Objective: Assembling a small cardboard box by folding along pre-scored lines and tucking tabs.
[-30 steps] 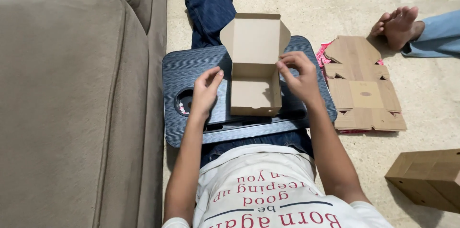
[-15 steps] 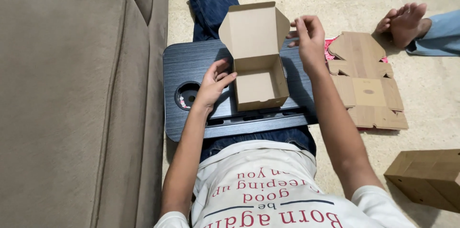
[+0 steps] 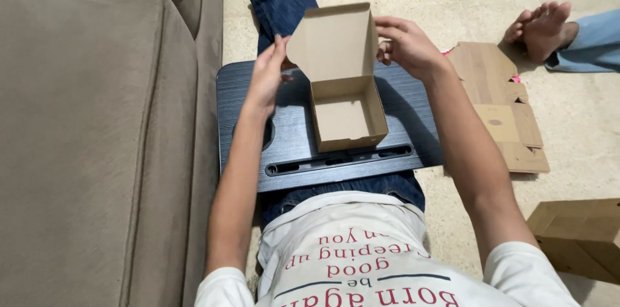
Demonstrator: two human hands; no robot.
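Box: you are working a small brown cardboard box (image 3: 349,116), sitting centre frame on the dark lap tray (image 3: 297,145), its lid standing open toward the top.
Handling: it is looking light, thin-walled and easily creased; the lid's side edges are offering the safest hold.
Left hand (image 3: 266,78): it is pinching the lid's left edge, fingers closed on it.
Right hand (image 3: 407,45): it is curling loosely at the lid's right edge, touching it.
Surroundings: flat cardboard blanks (image 3: 500,110) are lying right of the tray.
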